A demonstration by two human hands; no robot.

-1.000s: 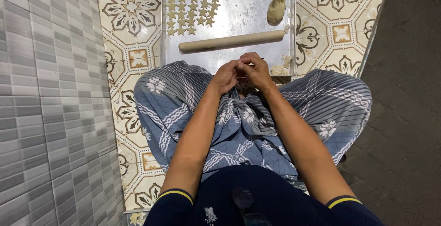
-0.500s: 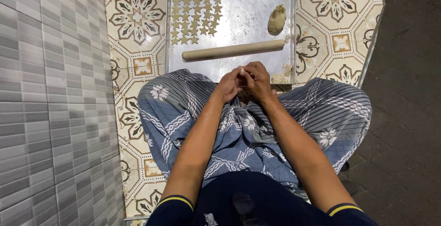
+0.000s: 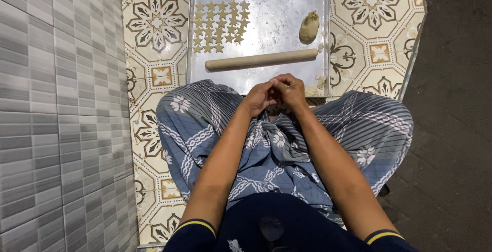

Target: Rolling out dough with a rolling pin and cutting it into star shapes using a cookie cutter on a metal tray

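Both hands (image 3: 275, 94) clasp together, contents hidden, before metal tray (image 3: 266, 72) on patterned floor tiles (image 3: 154, 26).

No packages, labels, signs or screens

Nothing of that kind shows anywhere around the hands: neither ahead of them, nor to either side, nor below them toward the person's body.

sleeves: navy, yellow-trimmed (image 3: 197, 225) | wrap: blue-grey, patterned (image 3: 287, 149)
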